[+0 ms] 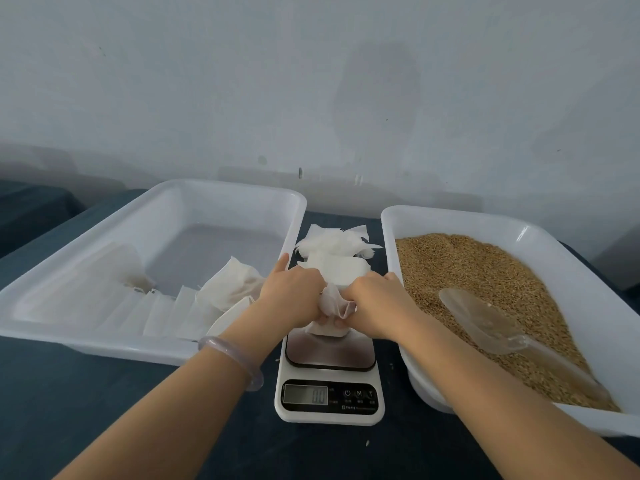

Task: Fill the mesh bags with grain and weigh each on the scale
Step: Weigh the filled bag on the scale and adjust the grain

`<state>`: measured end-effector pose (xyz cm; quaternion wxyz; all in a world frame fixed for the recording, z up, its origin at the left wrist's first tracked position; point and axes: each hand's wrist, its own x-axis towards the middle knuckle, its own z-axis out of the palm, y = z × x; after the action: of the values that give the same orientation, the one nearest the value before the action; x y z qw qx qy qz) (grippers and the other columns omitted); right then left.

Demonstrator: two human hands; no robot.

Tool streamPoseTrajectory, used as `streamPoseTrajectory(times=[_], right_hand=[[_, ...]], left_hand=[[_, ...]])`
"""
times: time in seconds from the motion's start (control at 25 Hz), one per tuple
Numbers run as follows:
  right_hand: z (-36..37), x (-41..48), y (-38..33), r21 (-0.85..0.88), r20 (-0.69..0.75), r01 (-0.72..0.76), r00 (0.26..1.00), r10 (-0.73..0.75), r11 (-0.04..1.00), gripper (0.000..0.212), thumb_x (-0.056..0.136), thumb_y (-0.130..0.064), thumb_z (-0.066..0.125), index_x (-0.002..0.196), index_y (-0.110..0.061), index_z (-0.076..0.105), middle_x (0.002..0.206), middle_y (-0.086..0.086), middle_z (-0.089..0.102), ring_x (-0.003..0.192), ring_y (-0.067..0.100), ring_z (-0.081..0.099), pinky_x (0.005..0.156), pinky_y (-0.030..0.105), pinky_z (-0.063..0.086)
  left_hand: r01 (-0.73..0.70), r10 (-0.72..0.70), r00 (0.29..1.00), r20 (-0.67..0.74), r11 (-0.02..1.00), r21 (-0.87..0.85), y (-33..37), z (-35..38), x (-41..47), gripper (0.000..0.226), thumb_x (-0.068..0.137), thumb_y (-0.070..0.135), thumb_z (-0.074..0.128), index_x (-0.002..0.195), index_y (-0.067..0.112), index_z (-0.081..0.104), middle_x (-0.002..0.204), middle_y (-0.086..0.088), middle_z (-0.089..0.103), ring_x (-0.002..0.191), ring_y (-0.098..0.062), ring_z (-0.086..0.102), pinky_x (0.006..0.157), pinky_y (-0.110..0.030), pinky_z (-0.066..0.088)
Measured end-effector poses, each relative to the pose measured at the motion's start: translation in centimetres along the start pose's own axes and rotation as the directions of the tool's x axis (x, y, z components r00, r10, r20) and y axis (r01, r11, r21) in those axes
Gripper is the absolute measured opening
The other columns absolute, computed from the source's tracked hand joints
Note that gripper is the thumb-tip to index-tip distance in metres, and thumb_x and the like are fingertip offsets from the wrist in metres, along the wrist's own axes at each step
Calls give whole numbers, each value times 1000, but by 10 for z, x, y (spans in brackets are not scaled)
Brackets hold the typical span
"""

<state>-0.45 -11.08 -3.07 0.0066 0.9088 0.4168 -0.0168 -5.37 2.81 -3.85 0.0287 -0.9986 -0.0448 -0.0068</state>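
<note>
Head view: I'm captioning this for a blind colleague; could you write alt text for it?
A left hand and right hand grip a white mesh bag over a kitchen scale whose display seems to read zero. Left of it, a white tray holds flat bags; right, a second tray holds brown grain and a clear scoop.

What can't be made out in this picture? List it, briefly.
Head view only.
1. Mesh bag: left hand and right hand cover it; contents unseen.
2. Scale: print under its buttons too small; platform's far end hidden by spare bags.
3. Grain tray: right corner cut off by frame edge.
</note>
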Motion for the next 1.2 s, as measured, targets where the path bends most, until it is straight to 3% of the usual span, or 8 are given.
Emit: streamPoseTrajectory(times=[0.28, 0.52, 0.8, 0.88, 0.92, 1.0, 1.08, 1.2], right_hand=[[1, 1, 0, 10, -1, -9, 1000, 9, 1000, 35, 87, -25, 51, 55, -26, 37, 63, -7, 38, 79, 22, 37, 80, 36, 31], [0, -2, -1, 19, -13, 8, 1000, -7, 1000, 35, 87, -23, 49, 55, -27, 34, 63, -7, 35, 80, 22, 36, 84, 38, 34], [-2, -3, 1, 3, 19, 24, 1000, -24, 1000, 27, 86, -34, 50, 62, -27, 40, 66, -7, 38, 84, 23, 40, 74, 33, 31], [-4, -6, 3, 156, 1, 0, 1000, 0, 988, 27, 73, -50, 65, 76, -27, 53, 79, -4, 50, 89, 23, 45, 68, 29, 33], [-5, -6, 6, 267, 2, -38, 999, 38, 963, 45, 63, -56, 72, 97, -28, 58, 95, 0, 55, 96, 22, 48, 70, 28, 36], [-6, -9, 13, 450, -10, -62, 997, 74, 891, 94, 54, -58, 80, 136, -30, 41, 125, 1, 51, 115, 20, 47, 83, 27, 38], [-4, -11, 13, 522, -65, -27, 995, 71, 853, 104, 55, -56, 81, 143, -30, 31, 132, -1, 48, 121, 17, 46, 87, 26, 35], [-3, -10, 13, 532, -105, -1, 992, 67, 846, 101, 58, -54, 81, 143, -28, 32, 133, -4, 50, 121, 15, 46, 87, 25, 34]], left_hand=[[-12, 12, 1000, 24, 999, 29, 0, 1, 3, 38, 88, 34, 54, 62, 25, 29, 64, 11, 35, 77, -14, 38, 110, -36, 13], [-82, 84, 996, -9, 988, 133, -3, 5, 3, 36, 90, 31, 48, 59, 24, 33, 70, 7, 47, 70, -13, 42, 114, -33, -2], [-88, 85, 993, -79, 996, -35, 0, 1, -9, 34, 87, 32, 48, 58, 24, 31, 62, 7, 44, 69, -15, 43, 113, -24, -4], [-95, 76, 989, -127, 984, -151, -1, -2, -13, 31, 81, 30, 55, 60, 25, 33, 59, 9, 44, 73, -16, 48, 108, -19, 2], [-106, 73, 987, -145, 966, -236, -2, -3, -14, 28, 78, 28, 60, 62, 25, 37, 61, 9, 46, 79, -18, 51, 105, -18, 9], [-114, 29, 980, -198, 894, -434, -4, -6, -16, 17, 72, 27, 67, 78, 23, 51, 73, 7, 55, 90, -19, 49, 97, -22, 28], [-112, -11, 976, -217, 831, -545, -5, -8, -19, 25, 70, 26, 70, 91, 26, 55, 81, 7, 57, 93, -17, 46, 90, -28, 38], [-106, -54, 969, -240, 787, -608, -5, -7, -20, 27, 71, 23, 71, 95, 24, 58, 86, 7, 60, 96, -15, 47, 83, -26, 40]])
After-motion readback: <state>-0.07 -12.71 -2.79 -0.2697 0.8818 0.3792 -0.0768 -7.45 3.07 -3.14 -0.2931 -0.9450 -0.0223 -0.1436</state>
